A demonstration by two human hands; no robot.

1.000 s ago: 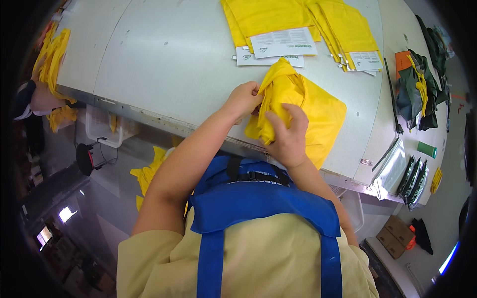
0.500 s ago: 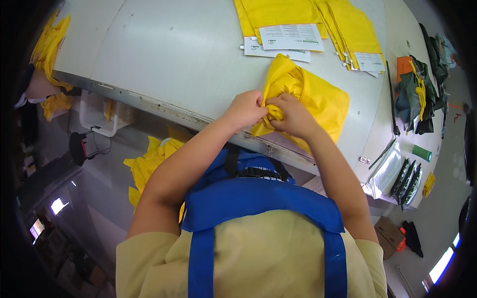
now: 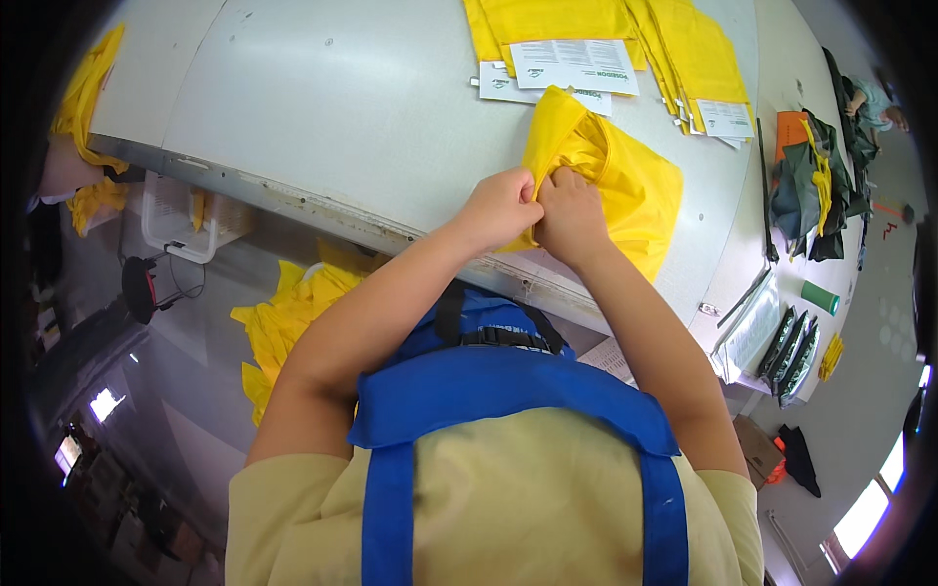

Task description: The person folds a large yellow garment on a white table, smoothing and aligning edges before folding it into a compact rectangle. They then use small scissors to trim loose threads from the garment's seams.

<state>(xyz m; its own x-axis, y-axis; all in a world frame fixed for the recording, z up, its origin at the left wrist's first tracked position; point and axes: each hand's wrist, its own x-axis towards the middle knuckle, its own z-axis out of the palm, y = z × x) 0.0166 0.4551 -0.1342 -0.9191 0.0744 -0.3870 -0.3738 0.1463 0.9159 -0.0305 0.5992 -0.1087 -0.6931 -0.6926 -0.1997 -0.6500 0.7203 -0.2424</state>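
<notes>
A yellow fabric pouch (image 3: 640,190) sits at the table's near edge, bulging, its mouth gathered into folds towards me. My left hand (image 3: 505,208) is closed in a pinch on the left rim of that mouth. Beside it, almost touching, my right hand (image 3: 573,217) is closed on the folded edge, with its fingertips partly sunk in the opening. The two hands hide the near part of the mouth and whatever lies between them.
Flat yellow pouches with white printed sheets (image 3: 575,66) lie beyond, with another fanned stack (image 3: 708,78) farther right. Dark packets (image 3: 791,356), a green roll (image 3: 820,296) and dark garments (image 3: 816,190) lie at the right. Yellow cloth (image 3: 283,327) hangs below the table's metal edge (image 3: 293,200).
My right hand has shifted so its fingers reach over the folded rim. The bunched yellow bit that showed between my hands is out of sight, and the pouch's mouth gapes wider.
</notes>
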